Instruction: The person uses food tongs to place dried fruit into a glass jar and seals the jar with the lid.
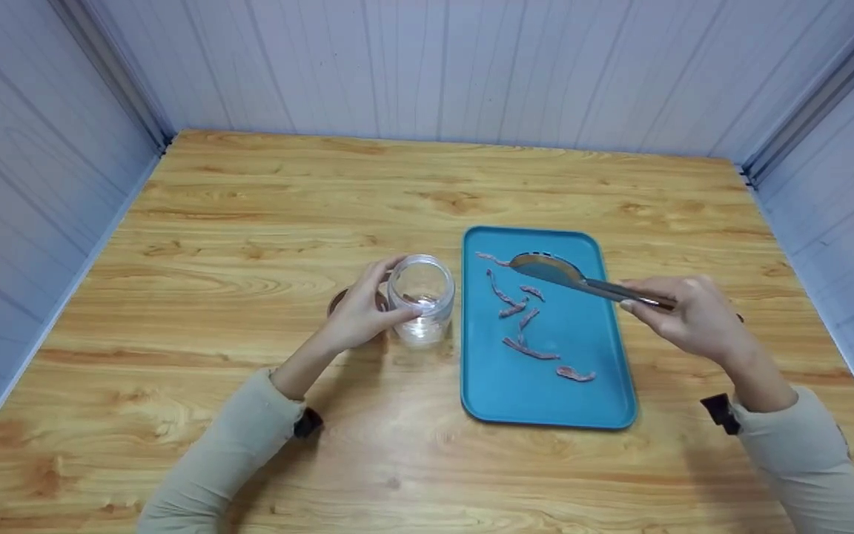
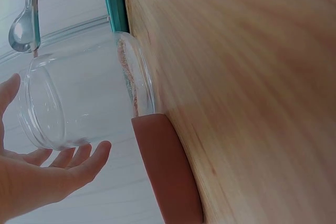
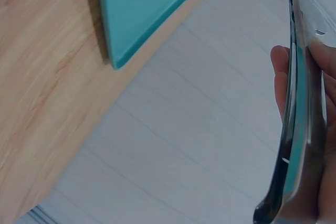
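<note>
My left hand (image 1: 364, 315) holds a clear glass jar (image 1: 427, 330) near its open mouth, thumb on one side and fingers on the other. The jar stands upright on the table; reddish-brown matter shows at its base (image 2: 128, 77) in the left wrist view. Metal tongs (image 1: 549, 268) are gripped by my right hand (image 1: 694, 315) above a blue tray (image 1: 583, 404). At their tips a thin reddish strip (image 1: 492, 259) shows, apparently pinched between them. Several more wrinkled, dried-meat-like strips (image 1: 531, 350) lie scattered on the tray.
A reddish-brown lid (image 2: 168, 169) lies on the table beside the jar, partly hidden behind my left hand in the head view. The wooden table (image 1: 249, 200) meets pale panelled walls (image 1: 412, 67) at its back and sides.
</note>
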The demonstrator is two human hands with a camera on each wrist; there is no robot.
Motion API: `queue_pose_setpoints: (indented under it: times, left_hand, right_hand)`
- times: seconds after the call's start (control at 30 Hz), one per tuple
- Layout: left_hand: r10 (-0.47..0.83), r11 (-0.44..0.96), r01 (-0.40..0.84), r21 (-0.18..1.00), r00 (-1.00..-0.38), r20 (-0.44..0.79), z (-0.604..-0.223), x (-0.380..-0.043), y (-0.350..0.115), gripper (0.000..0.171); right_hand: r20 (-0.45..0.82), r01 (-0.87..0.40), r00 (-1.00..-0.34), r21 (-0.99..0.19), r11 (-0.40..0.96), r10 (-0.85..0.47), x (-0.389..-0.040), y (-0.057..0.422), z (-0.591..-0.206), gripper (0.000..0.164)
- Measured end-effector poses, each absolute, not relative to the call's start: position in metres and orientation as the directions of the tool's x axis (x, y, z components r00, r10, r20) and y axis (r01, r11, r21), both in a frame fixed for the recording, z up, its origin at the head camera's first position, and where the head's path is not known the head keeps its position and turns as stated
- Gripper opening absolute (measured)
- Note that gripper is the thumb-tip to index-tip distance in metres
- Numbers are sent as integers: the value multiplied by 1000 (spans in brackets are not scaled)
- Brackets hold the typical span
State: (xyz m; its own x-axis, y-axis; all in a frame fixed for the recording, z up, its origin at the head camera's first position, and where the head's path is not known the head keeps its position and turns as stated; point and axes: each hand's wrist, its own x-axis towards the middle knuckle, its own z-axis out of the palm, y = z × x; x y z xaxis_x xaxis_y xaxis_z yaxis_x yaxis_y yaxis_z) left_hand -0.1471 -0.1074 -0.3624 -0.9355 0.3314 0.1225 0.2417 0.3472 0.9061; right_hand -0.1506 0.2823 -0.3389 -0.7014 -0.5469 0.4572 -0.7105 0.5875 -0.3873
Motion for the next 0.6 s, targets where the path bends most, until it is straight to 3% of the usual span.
queue_pose_setpoints:
  times: [0.6]
  left_hand:
    - [338, 374, 261, 890, -932, 131, -361, -147, -108, 70]
  right_hand:
    - [495, -833, -551, -367, 414, -671, -163, 235, -332, 27]
